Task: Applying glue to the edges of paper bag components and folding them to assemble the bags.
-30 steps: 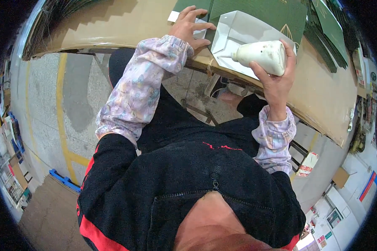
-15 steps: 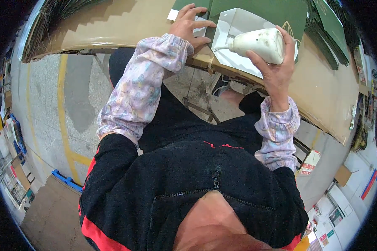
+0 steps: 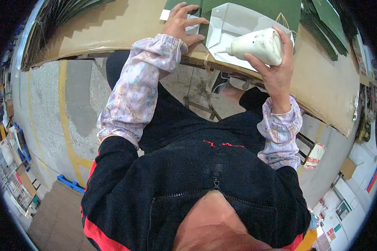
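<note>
A dark green paper bag (image 3: 255,7) lies flat near the table's front edge, its white-lined end folded open toward me into white flaps (image 3: 228,19). My right hand (image 3: 278,75) is wrapped round a white squeeze bottle (image 3: 257,46) with smudges on its side. The bottle is tipped over, its thin nozzle pointing left over the white flaps; whether the tip touches the paper I cannot tell. My left hand (image 3: 180,25) lies at the left side of the opened end, fingers stretched out and apart, over a green and white paper edge.
Stacks of dark green folded bags stand at the back left (image 3: 56,25) and back right (image 3: 322,31). Tan cardboard (image 3: 130,27) covers the table, its front edge (image 3: 226,67) worn. Thin cord handles (image 3: 282,20) stick out beside the bottle. Below the table is a metal frame bar (image 3: 201,106).
The whole view has shifted slightly. The bottle and its nozzle have moved a little to the right relative to the white flaps. My left hand stays beside the same edge.
</note>
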Tool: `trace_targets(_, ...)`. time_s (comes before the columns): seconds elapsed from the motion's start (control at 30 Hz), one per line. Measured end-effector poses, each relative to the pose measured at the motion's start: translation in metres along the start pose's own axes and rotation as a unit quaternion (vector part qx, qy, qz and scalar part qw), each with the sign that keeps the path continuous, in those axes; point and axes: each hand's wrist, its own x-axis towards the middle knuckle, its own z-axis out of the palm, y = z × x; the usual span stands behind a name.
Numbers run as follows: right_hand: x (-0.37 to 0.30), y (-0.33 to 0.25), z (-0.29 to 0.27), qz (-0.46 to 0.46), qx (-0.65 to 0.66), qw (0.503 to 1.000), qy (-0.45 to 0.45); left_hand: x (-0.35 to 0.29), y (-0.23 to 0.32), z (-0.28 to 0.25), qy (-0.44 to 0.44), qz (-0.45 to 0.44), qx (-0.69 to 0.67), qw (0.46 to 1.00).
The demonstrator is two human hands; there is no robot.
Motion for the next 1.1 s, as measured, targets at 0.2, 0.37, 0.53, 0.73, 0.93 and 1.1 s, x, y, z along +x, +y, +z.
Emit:
trace_targets(0.2, 0.014, 0.001, 0.005, -0.064, -0.015, 0.998, 0.023, 0.001, 0.002, -0.001, -0.004, 0.002, 0.027, 1.000)
trace_targets(0.37, 0.019, -0.003, 0.011, -0.054, -0.010, 0.998, -0.006, 0.001, 0.001, -0.001, -0.014, 0.001, 0.023, 1.000)
trace_targets(0.53, 0.020, -0.002, 0.009, -0.075, -0.041, 0.996, -0.005, 0.001, -0.001, 0.001, 0.006, 0.015, 0.034, 0.999)
trace_targets(0.73, 0.019, -0.002, 0.007, -0.069, -0.059, 0.996, -0.003, 0.000, -0.005, 0.002, 0.003, 0.021, 0.021, 1.000)
trace_targets(0.93, 0.016, 0.001, 0.005, -0.043, -0.020, 0.999, -0.008, 0.001, -0.008, 0.003, 0.004, 0.030, 0.026, 0.999)
trace_targets(1.1, 0.013, 0.001, 0.002, -0.040, -0.022, 0.999, -0.017, 0.000, -0.006, 0.003, 0.010, 0.027, 0.030, 0.999)
